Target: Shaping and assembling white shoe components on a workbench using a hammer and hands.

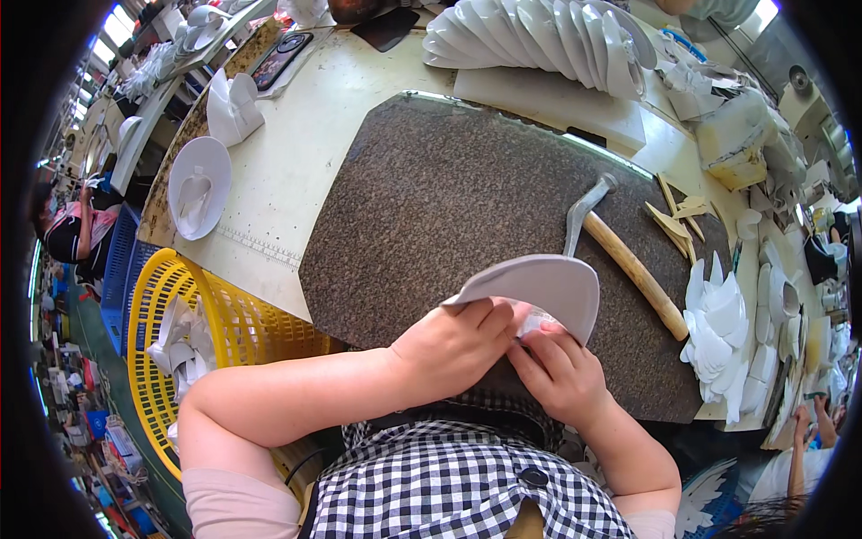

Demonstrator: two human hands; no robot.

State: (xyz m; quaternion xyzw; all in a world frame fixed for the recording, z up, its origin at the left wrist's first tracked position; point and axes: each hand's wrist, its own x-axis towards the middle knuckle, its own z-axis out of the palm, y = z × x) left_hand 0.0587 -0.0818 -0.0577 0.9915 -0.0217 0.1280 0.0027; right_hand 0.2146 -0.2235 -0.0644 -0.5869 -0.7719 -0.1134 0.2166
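A white, smoothly curved piece (543, 280), shaped somewhat like a shoe upper, is held over the near part of a dark speckled stone slab (431, 189). My left hand (456, 346) grips its left lower edge with the fingers curled in. Close beside it, my right hand (561, 370) pinches the piece near its inner edge, where a crumpled white bit (536, 321) shows. The fingertips of both hands are partly hidden under the piece. Just beyond, a hammer (633, 274) with a wooden handle and bent metal head lies on the slab.
A long row of white curved pieces (530, 40) stands along the far side. White cut parts (716, 323) and tan strips (678, 220) lie at the right. A white oval piece (214, 166) and a phone (283, 61) are at left, above a yellow basket (238, 314).
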